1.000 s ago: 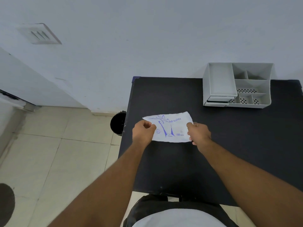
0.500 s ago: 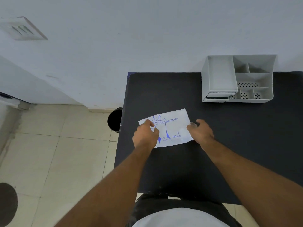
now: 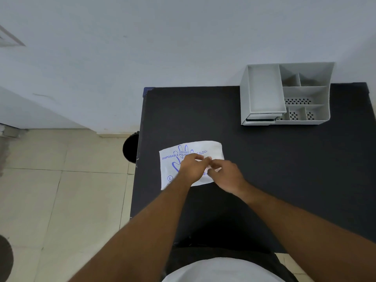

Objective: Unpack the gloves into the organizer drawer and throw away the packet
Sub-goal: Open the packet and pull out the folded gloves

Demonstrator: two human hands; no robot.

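Moved since a moment ago: left hand and right hand now close together over the middle of the packet, no longer at its two ends. Fingertips meeting near the packet's centre, fingers curled and pinching at the thin plastic there; hard to tell how much is gripped. Packet now lying flat on the surface, at about 10 o'clock from the middle of it, near the left edge.

Packet: white, thin, crinkly, a soft rectangle with rounded corners, blue print of a hand and the words "disposable" and "gloves".

Organizer at 1 o'clock, well apart from the packet, against the wall. Grey plastic, boxy, split into several open bins, some with small holes in the bottom; a low drawer at its front left.

Surface black, flat and dull. Bin round and dark, on the tiled floor at 9 o'clock, just beside the surface edge.
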